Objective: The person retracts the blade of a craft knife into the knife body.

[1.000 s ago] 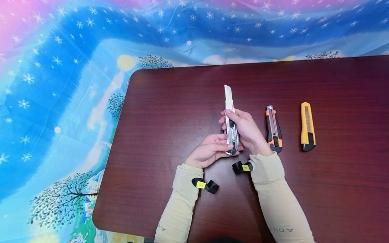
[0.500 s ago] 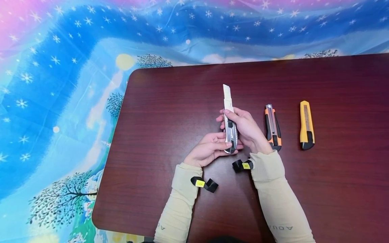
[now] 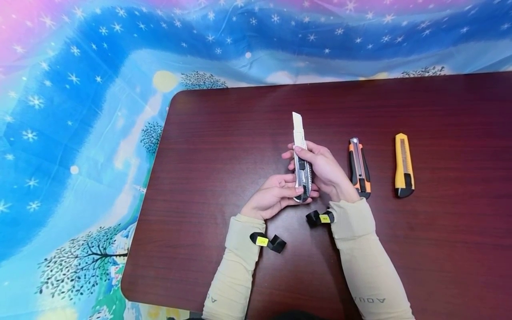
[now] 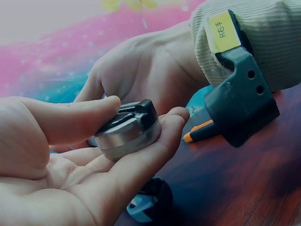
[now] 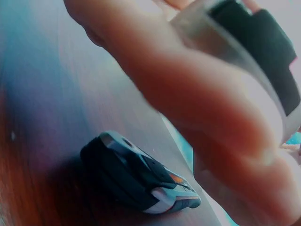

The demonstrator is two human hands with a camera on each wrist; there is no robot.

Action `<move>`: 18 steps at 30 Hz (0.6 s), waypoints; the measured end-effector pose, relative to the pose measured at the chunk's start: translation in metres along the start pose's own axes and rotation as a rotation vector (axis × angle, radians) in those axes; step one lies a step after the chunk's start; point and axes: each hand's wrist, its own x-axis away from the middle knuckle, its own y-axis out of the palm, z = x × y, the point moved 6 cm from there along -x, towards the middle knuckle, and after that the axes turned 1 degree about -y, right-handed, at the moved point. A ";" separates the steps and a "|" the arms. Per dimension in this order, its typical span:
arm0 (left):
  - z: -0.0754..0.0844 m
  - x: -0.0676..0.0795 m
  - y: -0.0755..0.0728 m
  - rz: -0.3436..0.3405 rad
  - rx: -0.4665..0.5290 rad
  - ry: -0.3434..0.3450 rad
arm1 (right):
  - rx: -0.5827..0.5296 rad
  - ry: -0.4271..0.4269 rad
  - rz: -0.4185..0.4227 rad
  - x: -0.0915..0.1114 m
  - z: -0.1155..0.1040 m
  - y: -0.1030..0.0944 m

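Note:
Both hands hold a silver box cutter [image 3: 302,178], whose blade [image 3: 298,122] sticks out and points away from the body. My left hand [image 3: 270,195] pinches its butt end between thumb and fingers; the left wrist view shows the thumb on top of the rounded metal end [image 4: 127,136]. Higher up, my right hand [image 3: 327,171] grips the handle, its thumb lying on the handle above the black slider [image 3: 302,165]. Blurred fingers [image 5: 207,89] of that hand fill much of the right wrist view, with part of the cutter's dark end [image 5: 263,47] beside them.
Right of the hands, an orange and black box cutter [image 3: 359,166] lies on the dark red-brown table [image 3: 216,146], partly behind the right wrist. Farther right lies a yellow box cutter [image 3: 404,164]. A printed cloth [image 3: 120,40] hangs behind the table and at its left.
The box cutter and both hands have drifted slightly left in the head view. The hold looks the same, and the other two cutters stay in place.

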 end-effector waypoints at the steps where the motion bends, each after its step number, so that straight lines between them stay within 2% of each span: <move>1: 0.000 0.000 0.000 -0.001 0.003 0.001 | -0.002 0.001 -0.002 0.000 0.000 0.000; 18: 0.001 0.001 -0.002 -0.011 0.029 0.003 | -0.062 0.022 -0.038 -0.001 0.002 0.000</move>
